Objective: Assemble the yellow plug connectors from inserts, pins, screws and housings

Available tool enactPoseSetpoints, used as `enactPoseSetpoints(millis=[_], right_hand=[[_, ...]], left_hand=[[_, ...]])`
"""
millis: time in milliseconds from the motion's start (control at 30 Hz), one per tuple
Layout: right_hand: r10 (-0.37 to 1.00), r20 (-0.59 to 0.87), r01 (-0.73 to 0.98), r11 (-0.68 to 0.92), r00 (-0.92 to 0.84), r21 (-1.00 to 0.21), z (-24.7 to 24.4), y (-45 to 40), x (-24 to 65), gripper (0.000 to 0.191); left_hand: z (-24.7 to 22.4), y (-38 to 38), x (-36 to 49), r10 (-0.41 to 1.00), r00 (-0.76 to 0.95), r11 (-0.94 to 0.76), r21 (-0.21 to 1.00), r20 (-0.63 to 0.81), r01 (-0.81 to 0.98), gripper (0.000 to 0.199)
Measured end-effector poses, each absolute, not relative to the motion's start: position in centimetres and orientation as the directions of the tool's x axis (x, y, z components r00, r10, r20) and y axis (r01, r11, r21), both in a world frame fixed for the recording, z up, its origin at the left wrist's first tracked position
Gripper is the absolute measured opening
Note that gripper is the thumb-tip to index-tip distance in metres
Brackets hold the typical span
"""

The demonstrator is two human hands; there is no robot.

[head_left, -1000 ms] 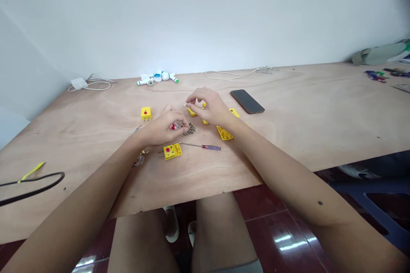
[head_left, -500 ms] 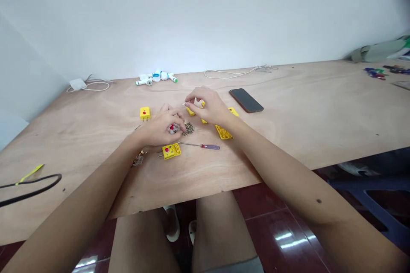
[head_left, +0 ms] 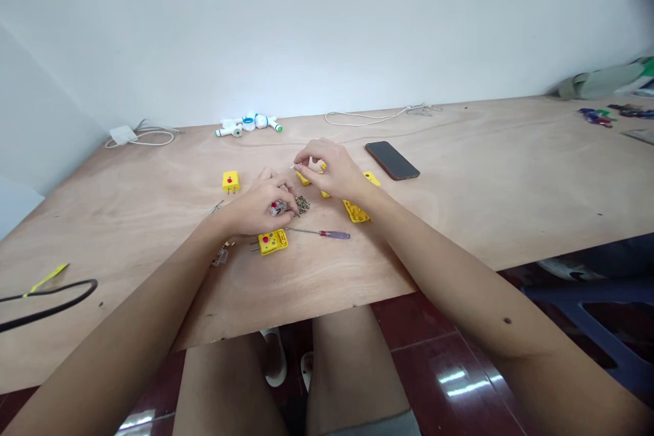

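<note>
My left hand [head_left: 263, 203] is curled beside a pile of small screws [head_left: 302, 205], its fingertips at the pile's left edge. Under its palm shows a clear piece with a red part [head_left: 277, 207], partly covered by the fingers. My right hand [head_left: 330, 167] pinches a tiny whitish piece [head_left: 295, 166] between thumb and forefinger, above and behind the pile. Just below my left hand lies an open yellow plug half [head_left: 273, 242] with a red dot. A screwdriver [head_left: 334, 235] with a purple handle rests near the screws.
Yellow housings [head_left: 356, 211] lie by my right wrist, and a yellow plug [head_left: 231, 181] stands at the left. A phone [head_left: 392, 161] is on the right. White pipe-like parts [head_left: 248, 124] and a white cable [head_left: 352, 119] lie along the wall; a black cable [head_left: 51, 310] is far left.
My left hand has shifted very slightly to the right, toward the screws. My right hand keeps its pinch in nearly the same place.
</note>
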State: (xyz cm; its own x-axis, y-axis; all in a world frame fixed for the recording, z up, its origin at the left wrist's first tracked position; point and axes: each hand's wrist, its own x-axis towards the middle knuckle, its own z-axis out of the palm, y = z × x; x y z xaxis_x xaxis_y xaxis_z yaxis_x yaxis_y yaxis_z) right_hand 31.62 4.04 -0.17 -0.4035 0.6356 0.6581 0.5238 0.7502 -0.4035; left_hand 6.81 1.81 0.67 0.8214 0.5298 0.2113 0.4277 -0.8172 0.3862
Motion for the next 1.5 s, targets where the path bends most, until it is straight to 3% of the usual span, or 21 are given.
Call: enactPoseSetpoints(millis=[567,667,833,967,1500], right_hand=[[0.626,0.661,0.514,0.76,-0.414,-0.398,-0.4,4.1,31.4,0.009],[0.627,0.657,0.512,0.761,-0.419,-0.399,-0.6,4.0,31.3,0.01],[0.643,0.631,0.506,0.754,-0.435,-0.419,-0.6,3.7,31.0,0.012],[0.642,0.615,0.489,0.759,-0.458,-0.429,-0.8,3.3,30.7,0.013],[0.645,0.617,0.465,0.76,-0.451,-0.454,-1.1,3.0,30.2,0.014]], left_hand=[[0.0,1.9,7.7,0.447,0.871,-0.857,0.377,0.204,0.352,0.016],[0.2,2.0,7.7,0.492,0.824,-0.84,0.4,0.28,0.366,0.018],[0.3,3.0,6.5,0.611,0.608,-0.792,0.391,0.507,0.469,0.017],[0.1,3.7,5.8,0.639,0.525,-0.765,0.391,0.563,0.512,0.013],[-0.3,3.9,5.6,0.644,0.554,-0.765,0.456,0.528,0.455,0.015]])
